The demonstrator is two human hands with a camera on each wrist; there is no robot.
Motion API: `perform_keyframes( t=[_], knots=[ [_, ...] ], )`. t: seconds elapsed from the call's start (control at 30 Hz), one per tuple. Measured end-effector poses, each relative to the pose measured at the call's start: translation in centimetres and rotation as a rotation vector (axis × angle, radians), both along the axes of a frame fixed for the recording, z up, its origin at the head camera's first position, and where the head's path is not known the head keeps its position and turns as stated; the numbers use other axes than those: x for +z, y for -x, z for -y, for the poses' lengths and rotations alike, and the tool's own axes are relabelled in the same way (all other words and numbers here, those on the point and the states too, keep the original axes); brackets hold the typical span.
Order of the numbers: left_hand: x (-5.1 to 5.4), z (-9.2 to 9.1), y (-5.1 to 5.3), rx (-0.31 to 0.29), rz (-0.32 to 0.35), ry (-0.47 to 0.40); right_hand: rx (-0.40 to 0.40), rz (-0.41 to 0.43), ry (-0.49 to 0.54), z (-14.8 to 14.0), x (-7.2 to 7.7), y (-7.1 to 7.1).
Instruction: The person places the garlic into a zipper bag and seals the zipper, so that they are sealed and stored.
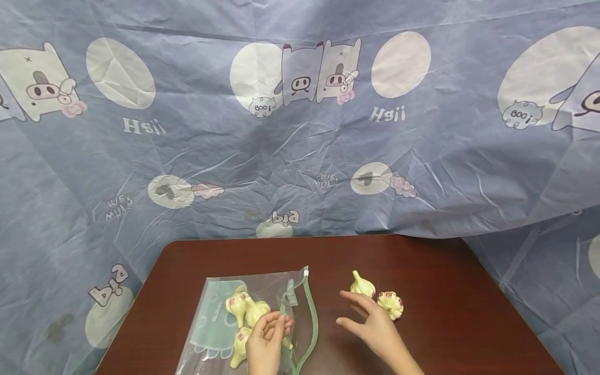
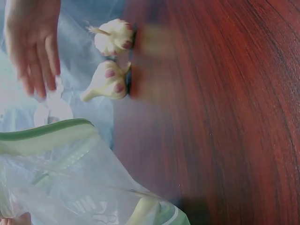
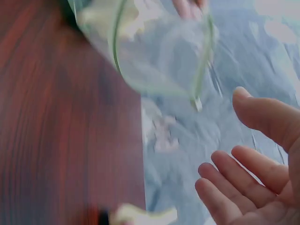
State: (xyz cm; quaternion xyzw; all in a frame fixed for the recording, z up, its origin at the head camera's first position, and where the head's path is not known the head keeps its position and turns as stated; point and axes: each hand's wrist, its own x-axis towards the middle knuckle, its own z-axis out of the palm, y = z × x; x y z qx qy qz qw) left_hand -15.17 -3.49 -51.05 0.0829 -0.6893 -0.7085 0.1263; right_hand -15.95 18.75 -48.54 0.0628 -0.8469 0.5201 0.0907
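Left hand (image 1: 264, 344) pinches the clear green-rimmed bag (image 1: 276, 279) containing garlic bulbs (image 1: 257, 312) toward the left edge of the surface (image 1: 440, 297); right hand (image 1: 373, 327), released, fingers apart from thumb, is near two loose bulbs (image 1: 363, 287) toward the far edge.

At your eleven o'clock you have a clear plastic bag (image 1: 213, 312), its green-edged mouth gaping toward three o'clock, several pale-yellow, pink-blotched garlic bulbs (image 1: 257, 312) inside. At your one o'clock sits a loose bulb (image 1: 362, 286), neck toward eleven; just beside it, toward four, a second bulb (image 1: 390, 305) shows its rounded, blotched side.
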Motion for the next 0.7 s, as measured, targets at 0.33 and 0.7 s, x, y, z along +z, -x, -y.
perform_keyframes(
  t=[0.33,0.7],
  knots=[
    [0.2,0.1,0.0,0.015,0.016,-0.017,-0.29,-0.019,-0.06,-7.1,-0.6,-1.3],
    [0.1,0.1,-0.1,-0.007,0.008,-0.023,-0.295,0.339,-0.204,-11.9,-2.5,-0.6]
  ],
)
